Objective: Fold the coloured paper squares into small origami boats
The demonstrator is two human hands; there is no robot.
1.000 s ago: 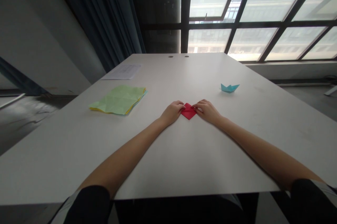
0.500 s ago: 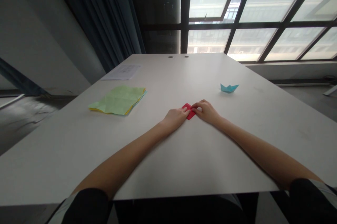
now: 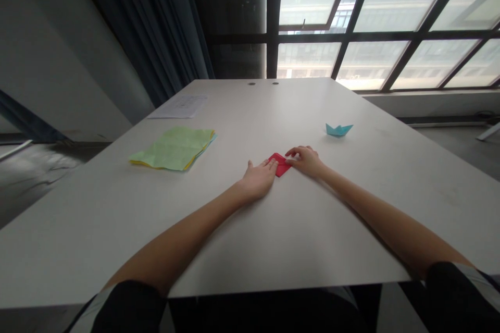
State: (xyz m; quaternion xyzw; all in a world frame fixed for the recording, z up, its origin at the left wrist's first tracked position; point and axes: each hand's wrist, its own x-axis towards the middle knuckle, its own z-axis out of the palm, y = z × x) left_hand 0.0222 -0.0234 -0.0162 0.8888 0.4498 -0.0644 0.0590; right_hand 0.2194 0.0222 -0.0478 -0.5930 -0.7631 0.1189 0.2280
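Note:
A small folded piece of red paper (image 3: 280, 165) lies on the white table in front of me. My left hand (image 3: 260, 177) rests on its left side, fingers laid flat over it and thumb raised away. At the paper's right corner is my right hand (image 3: 307, 160), its thumb and index finger bent at the edge with a small gap between them. The fingers of my left hand cover the left part of the paper.
On the left of the white table (image 3: 304, 249) lie green and yellow paper sheets (image 3: 174, 148), with a printed white sheet (image 3: 179, 106) behind them. A blue folded paper boat (image 3: 338, 130) stands to the right, beyond my right hand.
My left hand has flattened, its thumb lifting off the red paper. My right hand has shifted slightly right, and its thumb and index finger have parted.

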